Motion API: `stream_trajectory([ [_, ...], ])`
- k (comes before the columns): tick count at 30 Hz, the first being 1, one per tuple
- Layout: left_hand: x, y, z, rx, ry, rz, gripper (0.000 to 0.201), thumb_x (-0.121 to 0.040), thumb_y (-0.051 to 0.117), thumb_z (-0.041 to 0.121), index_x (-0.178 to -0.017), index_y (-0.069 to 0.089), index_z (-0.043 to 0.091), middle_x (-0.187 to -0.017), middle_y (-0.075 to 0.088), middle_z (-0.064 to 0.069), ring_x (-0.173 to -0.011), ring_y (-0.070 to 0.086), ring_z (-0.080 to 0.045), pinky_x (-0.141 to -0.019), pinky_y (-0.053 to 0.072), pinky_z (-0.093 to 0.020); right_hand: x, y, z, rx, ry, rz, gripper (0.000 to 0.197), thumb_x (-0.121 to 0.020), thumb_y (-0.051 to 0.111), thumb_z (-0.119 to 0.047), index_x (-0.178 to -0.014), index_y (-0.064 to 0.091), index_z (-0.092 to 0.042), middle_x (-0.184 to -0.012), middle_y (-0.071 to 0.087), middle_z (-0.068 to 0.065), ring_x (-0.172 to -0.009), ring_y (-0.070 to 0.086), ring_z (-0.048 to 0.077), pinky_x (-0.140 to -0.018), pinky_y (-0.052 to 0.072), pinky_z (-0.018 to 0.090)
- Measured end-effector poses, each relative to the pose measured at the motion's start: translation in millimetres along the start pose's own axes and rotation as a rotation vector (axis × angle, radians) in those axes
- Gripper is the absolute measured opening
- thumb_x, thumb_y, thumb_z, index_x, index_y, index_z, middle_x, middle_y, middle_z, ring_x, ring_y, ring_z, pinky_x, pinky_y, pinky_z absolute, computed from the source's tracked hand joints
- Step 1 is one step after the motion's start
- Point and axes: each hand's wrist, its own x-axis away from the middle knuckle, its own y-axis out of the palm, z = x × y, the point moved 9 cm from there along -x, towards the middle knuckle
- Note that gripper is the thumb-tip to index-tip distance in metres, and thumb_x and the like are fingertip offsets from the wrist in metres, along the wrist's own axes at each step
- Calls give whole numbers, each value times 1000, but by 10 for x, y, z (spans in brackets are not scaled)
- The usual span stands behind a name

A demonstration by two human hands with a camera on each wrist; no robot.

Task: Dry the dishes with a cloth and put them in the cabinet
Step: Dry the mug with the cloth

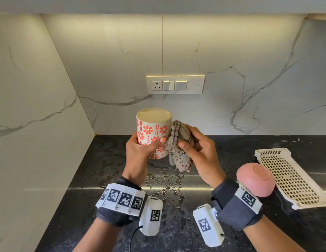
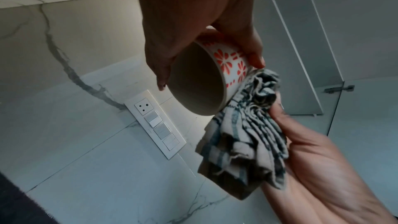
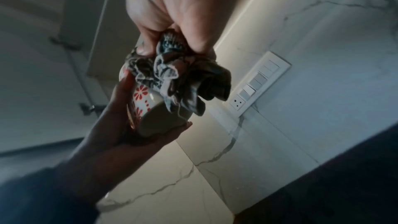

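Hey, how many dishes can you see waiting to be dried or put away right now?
2. A flowered cup is held in the left hand, against the cloth in the right hand. A pink bowl sits upside down on the counter by the right wrist. Others may be out of view.

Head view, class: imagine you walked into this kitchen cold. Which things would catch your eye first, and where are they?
First, the cup with red flowers, held upside down above the wet black counter by the left hand. Next, the checked cloth bunched in the right hand, pressed against the cup's right side. Then the pink bowl, upside down at the right, beside a white slotted tray.
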Motion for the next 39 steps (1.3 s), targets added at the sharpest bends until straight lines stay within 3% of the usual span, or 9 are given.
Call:
stream_trajectory([
  [8,41,26,-275,134,-103,2,79,-38,89,36,-105,59,6,-90,72,-6,-83,69,-18,-65,55,-26,132,-13,308,-441,244,-2,75,-56,86,-34,-123,56,-18,-121,65,1,-112,60,16,-88,52,27],
  [11,78,22,-352,178,-141,9,92,-29,91,47,-104,58,6,-86,73,-3,-79,69,-15,-62,55,-25,194,-77,389,-521,345,-4,56,-71,73,-19,-125,56,-14,-116,66,8,-102,65,24,-77,56,29],
  [13,100,46,-395,196,-167,-31,78,-39,89,43,-102,58,9,-83,73,-1,-76,69,-11,-60,55,-24,229,-157,503,-517,427,57,44,-82,54,-6,-126,53,-5,-106,67,17,-82,70,27,-58,56,30],
  [15,132,103,-416,197,-189,-73,62,-53,80,39,-102,57,11,-84,71,-1,-75,68,-10,-60,55,-23,263,-237,655,-513,484,155,42,-88,46,-1,-130,47,3,-105,61,24,-74,68,27,-54,55,31],
  [20,200,216,-424,128,-236,-159,95,-34,85,61,-109,55,11,-90,70,-4,-82,67,-13,-67,56,-28,332,-243,735,-583,500,310,40,-91,39,-1,-130,42,7,-89,62,24,-56,65,29,-41,51,29],
  [25,206,162,-389,71,-264,-243,96,-34,82,66,-111,55,15,-94,70,-4,-85,67,-15,-70,56,-30,220,-201,389,-492,338,284,37,-85,52,-5,-122,58,-6,-119,63,18,-96,64,31,-65,59,35],
  [28,199,137,-349,-20,-214,-229,97,-36,80,68,-111,54,12,-97,68,-6,-89,64,-19,-76,55,-36,228,-206,324,-434,323,303,29,-91,47,-2,-112,64,-14,-112,68,9,-94,68,24,-69,59,35],
  [32,186,75,-245,-113,-108,-177,93,-33,81,68,-104,55,14,-84,72,4,-80,68,-11,-64,54,-24,242,-188,181,-303,249,260,30,-91,47,-2,-110,64,-18,-105,72,-3,-99,67,18,-80,58,35],
  [39,264,87,-217,-232,-99,-245,95,-45,79,66,-121,47,20,-105,68,-2,-98,65,-20,-74,55,-34,250,-32,-27,-49,55,177,30,-93,53,-31,-121,59,-22,-126,62,-3,-118,56,13,-100,46,38],
])
